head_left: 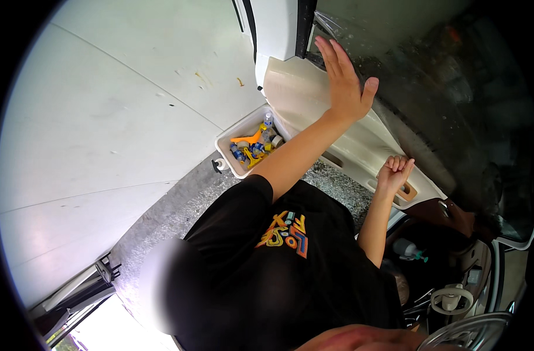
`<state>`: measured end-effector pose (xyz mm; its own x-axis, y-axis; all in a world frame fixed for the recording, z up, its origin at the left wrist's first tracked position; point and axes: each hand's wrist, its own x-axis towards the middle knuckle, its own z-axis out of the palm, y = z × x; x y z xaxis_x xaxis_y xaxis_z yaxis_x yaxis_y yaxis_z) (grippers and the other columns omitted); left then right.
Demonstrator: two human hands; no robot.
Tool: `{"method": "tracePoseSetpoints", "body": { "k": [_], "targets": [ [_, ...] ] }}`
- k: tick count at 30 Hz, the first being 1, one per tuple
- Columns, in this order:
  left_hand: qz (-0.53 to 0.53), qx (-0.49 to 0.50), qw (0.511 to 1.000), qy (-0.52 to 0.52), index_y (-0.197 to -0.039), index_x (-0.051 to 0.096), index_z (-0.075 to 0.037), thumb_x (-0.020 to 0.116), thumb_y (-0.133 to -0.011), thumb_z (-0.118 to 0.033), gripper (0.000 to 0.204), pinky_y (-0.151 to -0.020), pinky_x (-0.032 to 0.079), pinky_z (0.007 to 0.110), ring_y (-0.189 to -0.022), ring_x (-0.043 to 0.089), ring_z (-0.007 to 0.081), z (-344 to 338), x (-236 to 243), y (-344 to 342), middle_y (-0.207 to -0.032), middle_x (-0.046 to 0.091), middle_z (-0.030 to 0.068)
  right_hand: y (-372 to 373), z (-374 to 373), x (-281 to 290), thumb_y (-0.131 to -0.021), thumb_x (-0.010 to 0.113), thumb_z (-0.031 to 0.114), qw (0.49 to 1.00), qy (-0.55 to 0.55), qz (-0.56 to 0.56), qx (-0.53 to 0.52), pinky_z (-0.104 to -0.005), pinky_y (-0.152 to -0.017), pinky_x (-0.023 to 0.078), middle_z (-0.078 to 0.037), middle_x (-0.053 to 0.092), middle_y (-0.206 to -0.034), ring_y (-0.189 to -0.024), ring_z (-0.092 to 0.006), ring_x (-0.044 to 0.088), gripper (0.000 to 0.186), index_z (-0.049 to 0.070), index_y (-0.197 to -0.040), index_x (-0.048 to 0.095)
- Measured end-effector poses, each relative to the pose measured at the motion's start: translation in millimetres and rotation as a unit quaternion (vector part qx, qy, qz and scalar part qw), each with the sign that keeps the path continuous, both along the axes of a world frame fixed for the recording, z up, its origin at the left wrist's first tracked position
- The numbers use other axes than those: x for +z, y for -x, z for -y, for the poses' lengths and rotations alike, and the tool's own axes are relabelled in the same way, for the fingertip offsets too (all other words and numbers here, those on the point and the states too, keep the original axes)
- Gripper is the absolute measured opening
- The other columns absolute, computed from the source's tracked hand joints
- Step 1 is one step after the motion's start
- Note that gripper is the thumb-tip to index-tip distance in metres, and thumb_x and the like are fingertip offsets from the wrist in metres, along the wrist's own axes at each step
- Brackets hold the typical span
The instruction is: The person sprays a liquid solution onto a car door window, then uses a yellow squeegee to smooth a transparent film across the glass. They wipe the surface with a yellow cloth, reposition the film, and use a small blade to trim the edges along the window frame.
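Note:
My left hand (pixel 347 89) is raised, its fingers stretched out and the thumb apart, beside the dark window (pixel 430 76) of a car door. It appears to lie against the glass or just in front of it; I cannot tell whether they touch. Lower down, my right hand (pixel 395 173) has its fingers curled in, with one digit pointing at the window's lower edge. Anything pinched there is too small to make out. Below that hand sits a tan pull handle (pixel 408 192) on the beige door panel (pixel 360 137). Drops and streaks mark the glass.
An open white bin (pixel 242 174) holding bottles and yellow and orange tools stands by the door, under my left arm. A large white panelled surface (pixel 115 117) fills the left. Inside the car are a steering wheel (pixel 452 299) and a spray bottle (pixel 405 248) with a teal nozzle.

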<state>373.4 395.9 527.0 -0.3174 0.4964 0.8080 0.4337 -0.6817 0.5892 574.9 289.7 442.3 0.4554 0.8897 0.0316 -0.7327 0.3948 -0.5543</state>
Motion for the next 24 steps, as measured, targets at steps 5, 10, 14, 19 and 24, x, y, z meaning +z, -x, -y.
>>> {"method": "tracePoseSetpoints", "body": {
  "k": [5,10,14,19,24],
  "targets": [
    [-0.005,0.003,1.0,0.022,-0.132,-0.008,0.012,0.036,-0.089,-0.042,0.082,-0.104,0.001,0.05,-0.128,-0.006,0.0491,2,0,-2,-0.136,-0.013,0.036,-1,1,1,-0.09,0.05,0.021,1.0,0.009,0.008,0.006,-0.0224,-0.047,0.026,0.004,0.028,-0.056,-0.048,-0.0073,0.026,0.029,0.014,-0.068,0.034],
    [0.004,-0.001,0.999,0.033,-0.131,-0.009,0.013,0.037,-0.089,-0.042,0.083,-0.104,-0.001,0.051,-0.128,-0.008,0.0489,1,-1,-3,-0.135,-0.015,0.0358,3,0,5,-0.091,0.049,0.021,1.0,0.013,0.016,0.008,-0.0222,-0.048,0.026,0.004,0.028,-0.056,-0.048,-0.0074,0.026,0.029,0.013,-0.067,0.033],
    [0.007,-0.002,0.999,0.049,-0.13,-0.01,0.014,0.036,-0.088,-0.043,0.084,-0.103,-0.003,0.051,-0.128,-0.012,0.0483,-2,-5,-5,-0.135,-0.018,0.0357,2,1,4,-0.091,0.049,0.021,1.0,0.01,0.022,0.008,-0.0221,-0.047,0.026,0.004,0.028,-0.057,-0.048,-0.0073,0.026,0.029,0.013,-0.068,0.033],
    [0.014,0.0,0.998,0.055,-0.13,-0.01,0.014,0.037,-0.088,-0.045,0.087,-0.103,-0.003,0.051,-0.127,-0.014,0.0484,-7,-10,-5,-0.134,-0.02,0.0357,2,1,5,-0.091,0.048,0.022,0.999,0.021,0.038,0.0,-0.0221,-0.047,0.026,0.004,0.029,-0.057,-0.048,-0.0069,0.027,0.027,0.014,-0.068,0.035],
    [0.033,-0.002,0.998,0.06,-0.131,-0.009,0.014,0.038,-0.087,-0.047,0.088,-0.102,-0.002,0.053,-0.127,-0.014,0.0489,-9,-14,-3,-0.135,-0.018,0.036,2,1,6,-0.091,0.048,0.021,0.998,0.038,0.049,-0.002,-0.0222,-0.047,0.027,0.004,0.03,-0.057,-0.048,-0.007,0.028,0.022,0.014,-0.072,0.039]
  ]
}}
